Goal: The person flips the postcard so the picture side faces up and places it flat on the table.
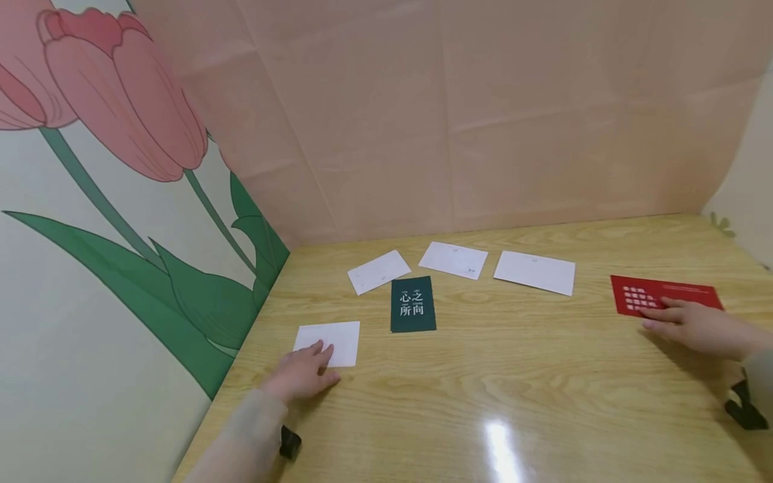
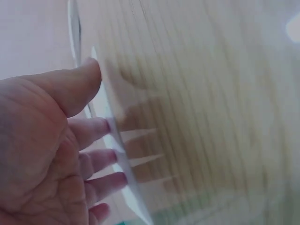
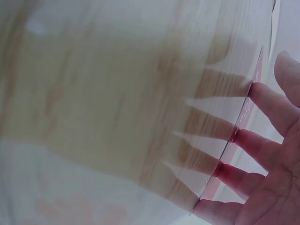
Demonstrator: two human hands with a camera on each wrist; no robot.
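With twelve o'clock taken as the table's far edge, what I can't see from here is the near corner of the white card point(image 1: 343, 342) under the left hand point(image 1: 302, 372), nor part of the red card point(image 1: 670, 290), whose lower lettering disappears beneath the right hand point(image 1: 703, 329). The right forearm runs out of sight at four o'clock, and the faint marks on the pale cards are too small to read. At the wrists both cards appear almost edge-on, so their faces hardly show. The white card lies at about one o'clock from the left hand, the red one between ten and eleven from the right. Neither hand clasps anything: the left's fingers stand apart, tips resting on its card, and the right's are spread, tips touching the red card, its thumb held off. Out at two o'clock from the left hand lies a dark green card point(image 1: 413, 304) with white Chinese characters; around that, a second white card point(image 1: 378, 272) sits between ten and eleven, a third white card point(image 1: 453, 260) between one and two, a fourth white card point(image 1: 535, 272) between two and three, all on the wood-grain table point(image 1: 471, 382).
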